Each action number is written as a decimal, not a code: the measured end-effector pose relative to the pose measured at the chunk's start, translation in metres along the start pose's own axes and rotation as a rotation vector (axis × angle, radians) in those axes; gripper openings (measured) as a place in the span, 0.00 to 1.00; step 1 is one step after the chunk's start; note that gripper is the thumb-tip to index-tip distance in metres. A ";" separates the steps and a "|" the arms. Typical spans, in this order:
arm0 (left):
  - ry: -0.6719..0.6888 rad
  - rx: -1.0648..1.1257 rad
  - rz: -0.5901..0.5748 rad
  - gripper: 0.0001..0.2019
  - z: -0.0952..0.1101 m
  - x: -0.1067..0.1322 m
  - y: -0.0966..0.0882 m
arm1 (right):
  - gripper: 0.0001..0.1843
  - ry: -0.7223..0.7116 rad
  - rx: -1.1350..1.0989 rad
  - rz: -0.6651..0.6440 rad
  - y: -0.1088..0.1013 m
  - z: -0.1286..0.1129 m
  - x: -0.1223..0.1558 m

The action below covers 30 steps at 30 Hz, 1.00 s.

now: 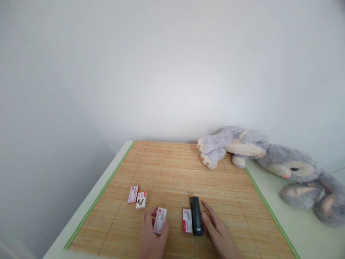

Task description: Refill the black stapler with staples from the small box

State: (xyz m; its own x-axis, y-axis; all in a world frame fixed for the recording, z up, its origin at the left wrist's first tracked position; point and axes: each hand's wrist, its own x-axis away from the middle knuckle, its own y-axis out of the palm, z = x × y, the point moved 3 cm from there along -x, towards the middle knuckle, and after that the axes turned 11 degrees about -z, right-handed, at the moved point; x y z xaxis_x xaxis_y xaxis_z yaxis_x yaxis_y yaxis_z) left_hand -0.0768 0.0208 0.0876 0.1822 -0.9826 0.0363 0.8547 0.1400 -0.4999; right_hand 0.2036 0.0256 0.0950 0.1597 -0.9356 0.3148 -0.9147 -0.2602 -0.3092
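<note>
My left hand [151, 235] is closed round a small red-and-white staple box [160, 220], held just above the bamboo mat [172, 169]. My right hand [219, 233] lies beside a black stapler [196, 216], with its fingers stretched out and its thumb touching the stapler's right side. Another staple box [187, 220] lies flat against the stapler's left side. Two more staple boxes [133, 194] [141, 200] sit further left on the mat.
A grey plush rabbit [269, 162] lies along the back right, partly on the mat and partly on the white table [269, 183]. A plain white wall stands behind. The table's left edge [88, 205] drops off close to the mat.
</note>
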 end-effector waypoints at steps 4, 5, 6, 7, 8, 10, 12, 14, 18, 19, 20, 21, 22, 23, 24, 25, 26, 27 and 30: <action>0.037 0.016 -0.212 0.22 0.037 -0.001 0.053 | 0.43 -0.038 0.019 -0.015 0.004 0.002 -0.002; 0.037 0.005 -0.254 0.21 0.042 -0.002 0.059 | 0.43 -0.040 0.030 -0.024 0.005 0.002 -0.002; 0.030 -0.008 -0.297 0.21 0.044 -0.003 0.064 | 0.42 -0.040 0.045 -0.033 0.005 0.003 -0.003; 0.015 -0.023 -0.334 0.22 0.045 -0.003 0.067 | 0.42 -0.038 0.061 -0.041 0.006 0.004 -0.003; -0.004 -0.038 -0.365 0.23 0.045 -0.003 0.069 | 0.41 -0.037 0.073 -0.047 0.006 0.004 -0.004; -0.036 -0.054 -0.411 0.24 0.042 -0.002 0.069 | 0.40 -0.043 0.080 -0.060 0.006 0.004 -0.005; -0.051 -0.053 -0.431 0.25 0.040 0.000 0.068 | 0.40 -0.056 0.073 -0.072 0.007 0.003 -0.006; -0.054 -0.048 -0.443 0.24 0.040 0.001 0.067 | 0.39 -0.064 0.074 -0.084 0.007 0.001 -0.007; -0.053 -0.057 -0.498 0.20 0.041 0.000 0.065 | 0.40 -0.077 0.065 -0.107 0.006 0.000 -0.008; -0.048 -0.062 -0.512 0.20 0.042 0.000 0.065 | 0.40 -0.081 0.063 -0.111 0.006 -0.001 -0.008; -0.040 -0.067 -0.522 0.19 0.043 0.000 0.065 | 0.40 -0.087 0.062 -0.115 0.006 -0.001 -0.008; -0.032 -0.072 -0.532 0.19 0.044 0.000 0.065 | 0.40 -0.093 0.063 -0.119 0.006 -0.002 -0.008; -0.027 -0.077 -0.539 0.19 0.045 0.000 0.065 | 0.40 -0.095 0.065 -0.121 0.007 -0.002 -0.008; -0.021 -0.082 -0.542 0.19 0.046 0.000 0.065 | 0.40 -0.096 0.065 -0.121 0.008 -0.002 -0.008; -0.017 -0.088 -0.543 0.19 0.047 0.000 0.065 | 0.40 -0.093 0.064 -0.118 0.009 -0.002 -0.008; -0.016 -0.094 -0.545 0.19 0.047 0.000 0.065 | 0.40 -0.089 0.061 -0.111 0.010 -0.002 -0.008; -0.013 -0.101 -0.547 0.18 0.048 -0.001 0.064 | 0.40 -0.086 0.055 -0.099 0.010 -0.002 -0.007; -0.009 -0.109 -0.551 0.18 0.049 -0.001 0.063 | 0.40 -0.084 0.049 -0.086 0.011 -0.001 -0.007; 0.025 -0.125 -0.572 0.18 0.050 -0.001 0.060 | 0.40 -0.087 0.030 -0.065 0.012 0.001 -0.007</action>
State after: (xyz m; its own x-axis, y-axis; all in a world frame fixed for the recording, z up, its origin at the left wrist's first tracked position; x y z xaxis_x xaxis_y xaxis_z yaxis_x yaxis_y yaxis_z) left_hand -0.0018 0.0365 0.1006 -0.3042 -0.9004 0.3111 0.7499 -0.4277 -0.5047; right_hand 0.1922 0.0284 0.0880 0.2515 -0.9332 0.2565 -0.8898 -0.3272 -0.3180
